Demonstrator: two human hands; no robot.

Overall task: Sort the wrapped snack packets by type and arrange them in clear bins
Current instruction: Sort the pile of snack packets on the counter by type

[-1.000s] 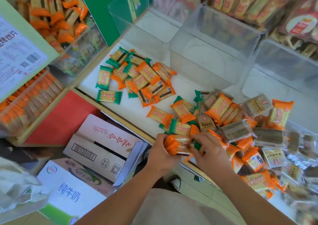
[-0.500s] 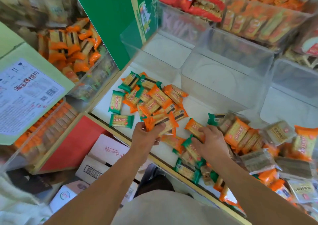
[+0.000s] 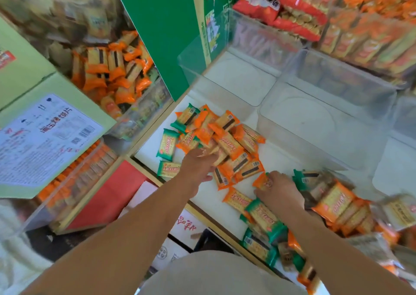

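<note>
On the white surface (image 3: 276, 159), just in front of 2 see-through bins, lies a mixed pile (image 3: 227, 141) of orange and green wrapped snack packets. A second heap (image 3: 337, 204) spreads to the right, and both the near clear bin (image 3: 319, 143) and the far clear bin (image 3: 198, 69) look empty.

The left hand (image 3: 195, 168) reaches over the near edge of the pile. Its fingers (image 3: 209, 157) are smeared by motion, so I cannot tell whether they are spread or closed on anything. The right hand (image 3: 281, 190) rests palm-down between the 2 heaps, its fingertips curled onto 1 orange packet (image 3: 262, 182), which they seem to pinch at its near end.

These packets should be light, each a flat, stiff biscuit inside glossy film with crimped, frilly ends. The film looks slick, so a stack will likely slide apart unless it is squeezed across its broad faces. The filling is probably brittle, so a hard squeeze in the middle could crack it. The safest hold is across the long edges, or by a crimped end for a single piece. 1 green packet (image 3: 167, 144) lies alone to the left, easy to lift by its edges.
</note>
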